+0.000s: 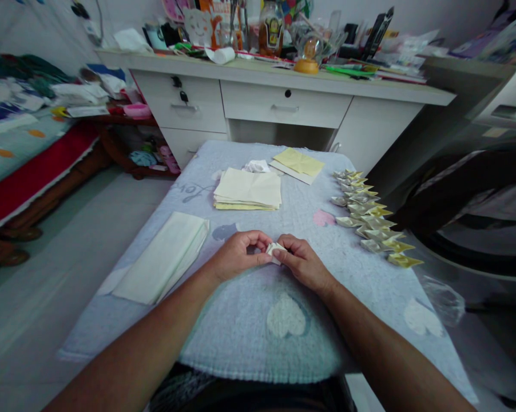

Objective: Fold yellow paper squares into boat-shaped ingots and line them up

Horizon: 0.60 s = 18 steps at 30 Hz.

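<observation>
Forearms [149,335] converge, folded paper [274,252] pinched between left hand [239,253] and right hand [306,265].

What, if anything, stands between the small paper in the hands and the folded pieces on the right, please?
Nothing loose is visible there: beyond the right hand, which holds the small paper, only patterned cloth lies before the folded pieces.

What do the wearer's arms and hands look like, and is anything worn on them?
The left hand and the right hand are both bare, without gloves, and no watch or bracelet shows at either wrist. The left forearm and right forearm are uncovered as far as the picture shows, with no sleeve in view. No cables or markings stand out.
</observation>
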Motion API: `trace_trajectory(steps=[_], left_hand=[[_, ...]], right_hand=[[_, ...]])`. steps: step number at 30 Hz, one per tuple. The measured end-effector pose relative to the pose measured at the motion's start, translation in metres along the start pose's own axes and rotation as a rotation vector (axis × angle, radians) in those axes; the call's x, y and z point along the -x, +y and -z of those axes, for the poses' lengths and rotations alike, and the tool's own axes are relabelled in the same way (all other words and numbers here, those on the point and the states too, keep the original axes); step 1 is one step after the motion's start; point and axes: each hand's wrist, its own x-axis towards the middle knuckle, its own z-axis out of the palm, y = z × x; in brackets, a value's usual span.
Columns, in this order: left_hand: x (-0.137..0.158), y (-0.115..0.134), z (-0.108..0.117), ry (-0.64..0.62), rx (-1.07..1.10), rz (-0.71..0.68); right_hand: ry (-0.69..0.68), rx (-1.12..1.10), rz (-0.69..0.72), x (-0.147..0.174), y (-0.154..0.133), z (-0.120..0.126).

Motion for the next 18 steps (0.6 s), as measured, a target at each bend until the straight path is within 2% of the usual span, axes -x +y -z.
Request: trace_trajectory(steps=[8,13,18], left_hand=[[0.0011,0.0004,-0.0024,-0.011,0.139,0.029],[0.0014,0.0029,-0.004,0.008,0.147,0.053],[0.0002,0.0069,-0.0046,-0.03,0.226,0.044]], right_hand=[[-0.007,0.076,0.077,0.0008,-0.0014,-0.002],[-0.003,0.128,0.096,0.0016,-0.004,-0.0013],[0.0,0.172,0.113,0.0002,-0.0031,0.0013]])
